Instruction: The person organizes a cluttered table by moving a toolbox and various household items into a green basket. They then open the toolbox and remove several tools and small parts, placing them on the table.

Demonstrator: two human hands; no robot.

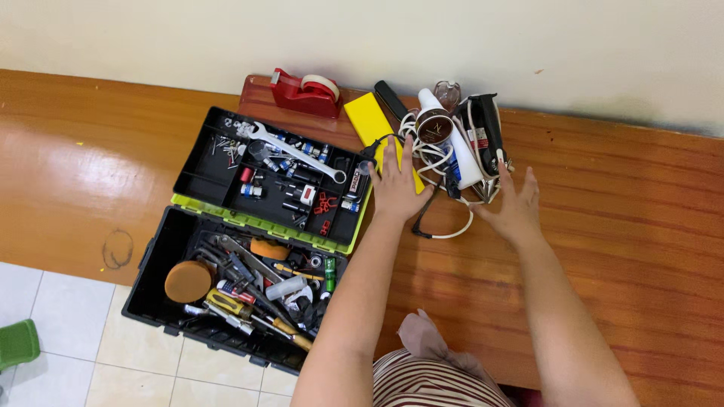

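Note:
My left hand lies flat with fingers spread on the wooden bench, over the lower end of a yellow flat object and beside a black plug and cord. My right hand is open, palm down, just right of a heap of things: a white and brown hair dryer, a black electric tool and a tangled white cable. Neither hand grips anything.
An open black toolbox with a green-edged lid tray of small parts and a wrench sits at the left, overhanging the bench. A red tape dispenser stands by the wall. Tiled floor lies below left.

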